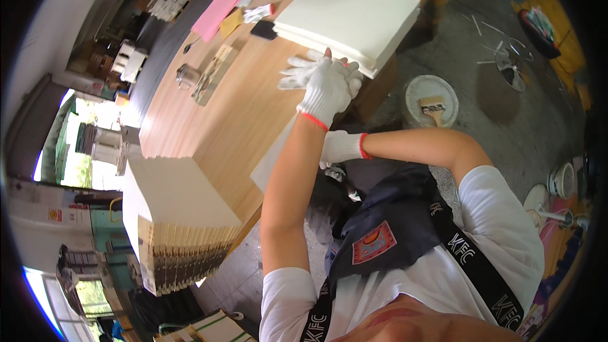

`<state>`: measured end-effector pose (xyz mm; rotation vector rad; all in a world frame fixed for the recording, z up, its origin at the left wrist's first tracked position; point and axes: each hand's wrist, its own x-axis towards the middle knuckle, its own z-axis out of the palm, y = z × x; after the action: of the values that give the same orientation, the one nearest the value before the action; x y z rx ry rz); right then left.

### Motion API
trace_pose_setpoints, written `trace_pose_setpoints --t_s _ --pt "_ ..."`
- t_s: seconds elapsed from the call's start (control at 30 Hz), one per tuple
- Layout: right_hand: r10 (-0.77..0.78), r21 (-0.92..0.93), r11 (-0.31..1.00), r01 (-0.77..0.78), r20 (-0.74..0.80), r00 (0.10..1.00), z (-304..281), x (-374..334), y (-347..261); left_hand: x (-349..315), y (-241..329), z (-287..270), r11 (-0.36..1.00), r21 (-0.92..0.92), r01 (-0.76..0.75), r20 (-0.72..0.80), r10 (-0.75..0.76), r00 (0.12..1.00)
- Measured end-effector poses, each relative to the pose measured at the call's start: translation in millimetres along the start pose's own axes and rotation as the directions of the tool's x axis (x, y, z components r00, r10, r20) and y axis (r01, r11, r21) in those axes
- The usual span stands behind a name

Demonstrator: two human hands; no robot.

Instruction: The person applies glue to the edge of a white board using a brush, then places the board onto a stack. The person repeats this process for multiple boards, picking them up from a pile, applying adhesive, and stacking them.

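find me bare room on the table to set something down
The widest bare tabletop lies between the fanned stack of sheets and the mug; a narrower patch separates the patterned strip from the white paper stack. It is crowded around the pink sheet and, near that stack, around the gloved left hand.

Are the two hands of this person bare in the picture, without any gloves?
No, the left hand and the right hand each wear a white glove with a red edge at the wrist.
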<state>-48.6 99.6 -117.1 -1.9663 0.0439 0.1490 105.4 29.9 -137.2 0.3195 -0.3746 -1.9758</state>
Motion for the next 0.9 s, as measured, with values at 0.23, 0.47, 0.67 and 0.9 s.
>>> trace_pose_setpoints --t_s 0.23,0.47,0.67,0.9 --pt "0.236 0.404 0.896 -0.186 -0.078 0.969 -23.5 -94.9 12.6 89.7 -16.2 -1.4 0.963 0.228 -0.143 -0.597 0.254 0.761" --pt "0.057 0.236 0.971 0.027 -0.342 0.938 -47.8 -132.9 22.2 89.1 -23.6 119.8 0.984 0.092 -0.156 -0.774 0.169 0.61" --pt "-0.544 -0.641 0.753 -0.15 -0.735 0.405 -104.8 -145.4 39.7 104.4 -17.7 98.0 0.958 0.201 -0.203 -0.706 0.285 0.648" --pt "-0.195 -0.701 0.359 -0.616 -0.702 0.686 -203.0 -161.6 88.6 125.5 -24.4 66.9 0.841 0.492 -0.224 -0.73 0.539 0.421"
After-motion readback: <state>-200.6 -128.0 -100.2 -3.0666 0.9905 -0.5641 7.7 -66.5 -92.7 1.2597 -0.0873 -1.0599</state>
